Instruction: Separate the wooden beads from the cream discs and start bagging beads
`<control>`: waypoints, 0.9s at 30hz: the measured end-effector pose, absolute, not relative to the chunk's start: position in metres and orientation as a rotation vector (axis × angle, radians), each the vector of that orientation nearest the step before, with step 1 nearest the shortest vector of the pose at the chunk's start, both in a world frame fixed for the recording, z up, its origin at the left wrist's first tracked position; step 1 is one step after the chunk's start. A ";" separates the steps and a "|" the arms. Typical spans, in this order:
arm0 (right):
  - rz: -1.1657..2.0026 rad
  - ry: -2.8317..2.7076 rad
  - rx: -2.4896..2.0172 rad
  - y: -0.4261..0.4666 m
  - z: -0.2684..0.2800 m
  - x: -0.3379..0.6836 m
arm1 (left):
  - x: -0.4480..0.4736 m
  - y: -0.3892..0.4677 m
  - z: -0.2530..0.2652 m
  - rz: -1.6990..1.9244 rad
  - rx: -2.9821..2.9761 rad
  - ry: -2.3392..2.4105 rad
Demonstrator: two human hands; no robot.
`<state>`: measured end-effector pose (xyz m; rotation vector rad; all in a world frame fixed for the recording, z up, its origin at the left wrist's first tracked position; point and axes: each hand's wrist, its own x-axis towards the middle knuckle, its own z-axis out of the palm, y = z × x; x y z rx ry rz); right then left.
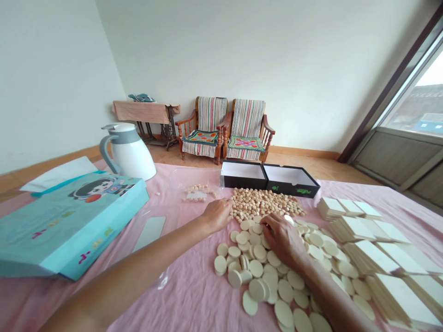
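Note:
My left hand (218, 215) is closed at the left edge of a heap of small wooden beads (261, 200); what its fingers hold, if anything, is hidden. My right hand (282, 237) rests over the near side of the heap, fingers bent down where the beads meet a spread of pale round wooden discs (258, 269). Its fingertips are partly hidden, and I cannot make out what they hold. Beyond my left hand, a clear plastic bag (204, 177) lies with some beads and a white label (196, 196) in it.
Two black boxes (290, 181) stand behind the beads. Stacks of pale square boards (377, 258) line the right side. On the left are a teal box (114, 221) and a white jug (133, 154). A pink cloth (194, 281) covers the surface; two chairs (207, 138) stand beyond.

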<state>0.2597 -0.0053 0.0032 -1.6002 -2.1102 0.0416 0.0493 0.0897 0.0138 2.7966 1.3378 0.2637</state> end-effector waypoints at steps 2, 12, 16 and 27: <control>0.039 -2.107 -1.599 -0.005 0.003 0.260 | 0.050 0.090 0.010 0.236 2.805 1.351; 0.024 -2.110 -1.579 -0.005 0.000 0.261 | 0.045 0.091 0.003 0.266 2.758 1.314; 0.017 -2.105 -1.589 -0.005 0.002 0.261 | 0.047 0.085 0.012 0.318 2.755 1.280; 0.005 -2.111 -1.588 -0.004 0.000 0.262 | -0.001 0.120 0.083 1.101 2.816 1.657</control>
